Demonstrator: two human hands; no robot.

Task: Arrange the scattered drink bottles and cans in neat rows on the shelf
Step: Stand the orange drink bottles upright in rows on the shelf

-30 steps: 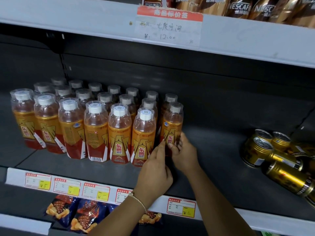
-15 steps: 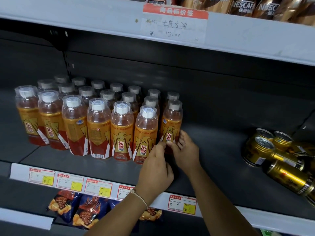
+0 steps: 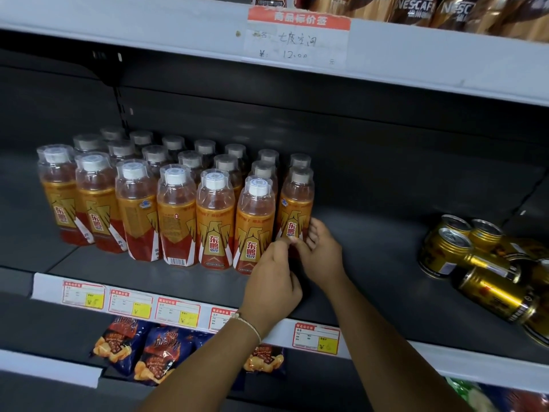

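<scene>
Both hands clasp the lower body of the end bottle, left hand and right hand side by side with fingertips curled on its label. Bottle rows: upright on the shelf, running leftward from the hands. Gold cans: tumbled, well to the right of the right hand; price tags on the shelf edge below the hands.
</scene>
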